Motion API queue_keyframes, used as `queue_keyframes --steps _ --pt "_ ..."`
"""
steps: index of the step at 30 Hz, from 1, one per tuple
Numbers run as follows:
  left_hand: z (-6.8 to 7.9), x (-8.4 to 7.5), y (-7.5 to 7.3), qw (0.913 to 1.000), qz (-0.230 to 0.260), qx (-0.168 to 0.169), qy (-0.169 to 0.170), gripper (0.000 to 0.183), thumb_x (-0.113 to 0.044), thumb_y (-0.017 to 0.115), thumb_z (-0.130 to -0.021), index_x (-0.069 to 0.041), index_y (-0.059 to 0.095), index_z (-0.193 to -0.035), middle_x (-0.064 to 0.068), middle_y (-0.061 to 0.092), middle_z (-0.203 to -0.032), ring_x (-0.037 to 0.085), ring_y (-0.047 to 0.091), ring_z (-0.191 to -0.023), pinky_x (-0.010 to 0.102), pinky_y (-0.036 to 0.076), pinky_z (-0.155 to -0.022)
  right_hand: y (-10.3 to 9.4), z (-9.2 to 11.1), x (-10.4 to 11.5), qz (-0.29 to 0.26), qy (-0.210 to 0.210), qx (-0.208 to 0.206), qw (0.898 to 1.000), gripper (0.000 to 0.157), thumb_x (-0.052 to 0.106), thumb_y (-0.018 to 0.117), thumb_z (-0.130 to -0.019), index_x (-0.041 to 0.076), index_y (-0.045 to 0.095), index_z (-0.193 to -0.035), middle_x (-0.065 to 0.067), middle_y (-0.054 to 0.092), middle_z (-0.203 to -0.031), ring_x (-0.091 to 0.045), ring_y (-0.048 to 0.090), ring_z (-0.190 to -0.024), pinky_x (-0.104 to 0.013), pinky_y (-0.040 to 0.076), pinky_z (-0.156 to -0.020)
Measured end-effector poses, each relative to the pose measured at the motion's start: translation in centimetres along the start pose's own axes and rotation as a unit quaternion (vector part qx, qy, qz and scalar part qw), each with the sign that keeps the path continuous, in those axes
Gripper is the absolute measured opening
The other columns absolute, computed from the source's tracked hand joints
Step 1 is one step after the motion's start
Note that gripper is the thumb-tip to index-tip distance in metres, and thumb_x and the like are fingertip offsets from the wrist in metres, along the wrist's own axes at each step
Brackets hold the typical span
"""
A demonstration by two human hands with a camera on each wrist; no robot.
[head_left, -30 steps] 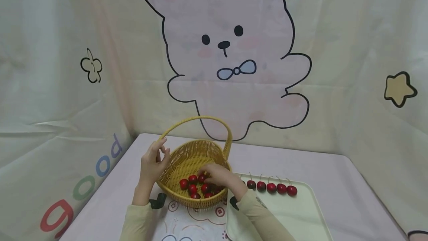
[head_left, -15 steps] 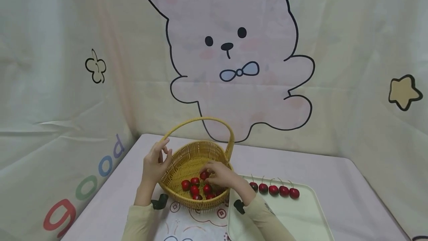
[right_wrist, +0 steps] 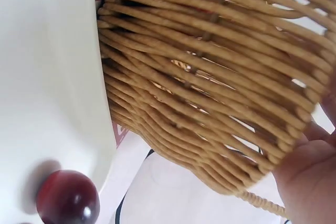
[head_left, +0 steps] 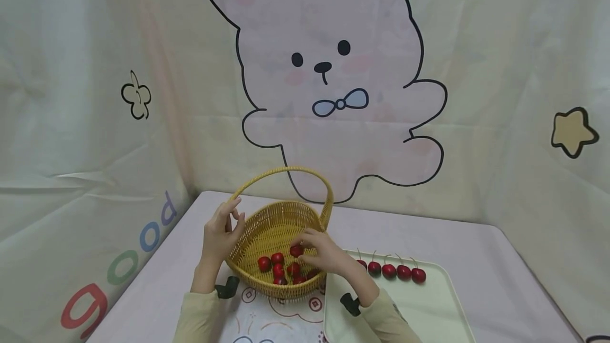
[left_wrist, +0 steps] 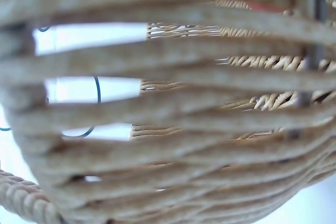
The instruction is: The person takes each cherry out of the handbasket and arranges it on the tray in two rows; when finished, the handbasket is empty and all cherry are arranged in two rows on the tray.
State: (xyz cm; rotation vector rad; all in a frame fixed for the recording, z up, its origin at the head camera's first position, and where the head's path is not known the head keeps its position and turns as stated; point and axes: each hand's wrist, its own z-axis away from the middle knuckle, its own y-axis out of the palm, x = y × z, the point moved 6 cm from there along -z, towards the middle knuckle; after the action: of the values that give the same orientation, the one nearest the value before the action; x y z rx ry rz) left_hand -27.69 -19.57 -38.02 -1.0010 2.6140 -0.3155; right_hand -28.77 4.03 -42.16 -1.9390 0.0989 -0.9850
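Observation:
In the head view, a yellow wicker basket [head_left: 267, 226] with an arched handle [head_left: 297, 168] stands tilted toward me, several dark red cherries [head_left: 264, 264] in its lower part. At the base of the handle, on the left, my left hand [head_left: 220, 237] grips the basket with thumb and fingers curled. My right hand [head_left: 326, 252] is over the basket's right side, pinching a cherry [head_left: 296, 250] between fingertips and thumb. Only wicker weave [left_wrist: 168, 98] fills the left wrist view, hiding the left hand. Part of the right hand [right_wrist: 307, 177] shows beyond the basket wall [right_wrist: 210, 77] in the right wrist view.
Right of the basket, a pale tray [head_left: 405, 306] carries a row of several stemmed cherries [head_left: 389, 271] along its far edge. The right forearm crosses the tray's left side. A white tablecloth [head_left: 476, 247] covers the table; printed fabric walls [head_left: 476, 163] surround it.
My right hand has lifted a cherry slightly and moved it right within the basket. The left hand keeps its place on the basket. The view shifted slightly earlier on.

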Motion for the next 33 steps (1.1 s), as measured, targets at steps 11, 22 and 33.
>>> queue_keyframes --steps 11,22,33 --pt "0.1 0.0 0.0 1.0000 0.006 0.005 -0.001 0.036 -0.024 0.050 -0.093 -0.012 0.051 -0.126 -0.001 0.049 -0.080 -0.002 0.029 -0.053 0.011 0.030 -0.045 -2.0 2.2 1.1 -0.011 -0.004 -0.068 0.998 0.038 0.006 0.067 -0.082 0.013 0.059 -0.119 0.000 0.053 -0.107 -0.016 0.058 -0.097 -0.034 0.052 -0.081" --pt "0.1 -0.1 0.0 1.0000 0.003 0.005 -0.003 0.035 -0.027 0.049 -0.093 -0.011 0.051 -0.125 -0.001 0.050 -0.080 -0.003 0.029 -0.054 0.012 0.030 -0.045 -3.6 4.5 0.5 -0.033 -0.001 -0.120 0.992 0.041 0.003 0.067 -0.082 0.012 0.058 -0.121 -0.003 0.053 -0.113 -0.019 0.060 -0.096 -0.030 0.053 -0.079" --pt "0.0 -0.1 -0.1 1.0000 0.004 0.005 -0.005 0.036 -0.025 0.050 -0.092 -0.012 0.051 -0.126 -0.001 0.050 -0.080 -0.003 0.028 -0.053 0.011 0.030 -0.045 -6.8 7.3 2.6 -0.051 0.038 -0.138 0.988 0.038 -0.007 0.062 -0.082 0.001 0.055 -0.119 -0.018 0.062 -0.104 -0.028 0.067 -0.080 -0.033 0.054 -0.072"
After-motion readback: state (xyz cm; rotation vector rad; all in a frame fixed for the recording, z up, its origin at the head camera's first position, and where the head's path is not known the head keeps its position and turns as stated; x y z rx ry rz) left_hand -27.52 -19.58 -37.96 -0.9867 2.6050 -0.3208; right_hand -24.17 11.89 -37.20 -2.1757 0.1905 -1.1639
